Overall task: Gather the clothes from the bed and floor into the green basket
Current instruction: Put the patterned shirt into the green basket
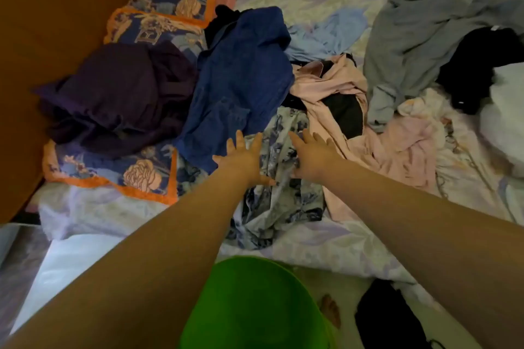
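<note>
Clothes lie heaped on the bed: a blue-and-white floral garment [279, 198] nearest me, a dark blue shirt [241, 76], a purple garment [119, 96], a pink garment [397, 147], a grey garment [419, 37], a light blue piece [329, 31] and black pieces [479, 65]. My left hand [243, 160] reaches out with fingers spread, over the floral garment's left edge. My right hand [310, 157] is spread over its right side. Neither hand holds anything. The green basket [249, 309] stands on the floor below my arms. A black garment [388, 320] lies on the floor to its right.
Floral pillows with orange trim [113, 173] lie at the left by a brown headboard [51, 22]. A white bundle [507, 110] sits at the right edge. My bare foot [330, 310] is beside the basket. The bed sheet [326, 244] hangs over the bed's edge.
</note>
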The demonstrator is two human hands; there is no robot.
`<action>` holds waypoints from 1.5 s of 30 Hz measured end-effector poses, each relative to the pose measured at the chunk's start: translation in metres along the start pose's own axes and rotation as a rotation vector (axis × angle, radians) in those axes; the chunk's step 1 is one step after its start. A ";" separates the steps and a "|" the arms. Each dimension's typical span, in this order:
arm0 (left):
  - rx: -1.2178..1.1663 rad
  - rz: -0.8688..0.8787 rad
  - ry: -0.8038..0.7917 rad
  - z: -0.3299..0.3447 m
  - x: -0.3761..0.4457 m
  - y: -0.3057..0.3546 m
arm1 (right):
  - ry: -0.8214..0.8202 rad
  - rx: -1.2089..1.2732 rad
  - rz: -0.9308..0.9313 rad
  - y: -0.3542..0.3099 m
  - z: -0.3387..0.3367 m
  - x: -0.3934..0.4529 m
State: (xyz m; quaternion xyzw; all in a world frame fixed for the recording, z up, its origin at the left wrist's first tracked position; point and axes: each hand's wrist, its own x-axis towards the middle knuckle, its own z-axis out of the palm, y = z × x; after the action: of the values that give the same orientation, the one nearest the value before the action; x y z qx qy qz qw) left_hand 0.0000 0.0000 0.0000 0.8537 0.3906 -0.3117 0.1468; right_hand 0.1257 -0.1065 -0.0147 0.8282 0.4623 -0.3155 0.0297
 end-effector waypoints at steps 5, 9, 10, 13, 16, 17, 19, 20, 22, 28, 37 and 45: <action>-0.109 -0.056 -0.048 0.038 0.022 -0.015 | -0.093 0.060 0.038 0.005 0.044 0.019; -0.473 -0.081 -0.024 0.067 0.037 -0.027 | -0.142 0.453 0.120 0.007 0.072 0.039; -0.584 -0.109 -0.038 0.073 0.039 -0.028 | -0.154 0.583 0.159 0.007 0.076 0.042; -0.770 -0.219 -0.078 0.092 0.048 -0.031 | -0.220 0.889 0.223 0.005 0.093 0.055; -0.843 -0.282 -0.079 0.114 0.058 -0.037 | -0.231 1.041 0.290 0.005 0.113 0.071; -0.883 -0.300 -0.071 0.122 0.061 -0.040 | -0.234 1.074 0.337 0.003 0.120 0.076; -1.000 -0.351 -0.039 0.136 0.068 -0.046 | -0.258 1.175 0.430 -0.001 0.127 0.080; -1.067 -0.380 -0.032 0.142 0.070 -0.048 | -0.265 1.230 0.446 -0.004 0.129 0.080; -1.203 -0.452 -0.056 0.148 0.073 -0.049 | -0.279 1.337 0.417 -0.011 0.131 0.076; -1.657 -0.476 -0.330 0.163 0.087 -0.043 | -0.510 1.566 0.202 -0.032 0.142 0.055; -1.558 -0.417 -0.149 0.133 0.048 -0.039 | -0.662 1.497 0.287 -0.028 0.145 0.015; -1.562 -0.344 -0.058 0.112 0.009 -0.083 | -0.237 1.657 0.714 -0.055 0.145 0.009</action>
State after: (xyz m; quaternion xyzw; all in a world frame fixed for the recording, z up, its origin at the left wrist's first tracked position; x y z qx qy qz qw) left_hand -0.1050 0.0041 -0.0920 0.4237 0.6181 0.0117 0.6621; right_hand 0.0141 -0.1179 -0.1219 0.6403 -0.2025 -0.6020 -0.4319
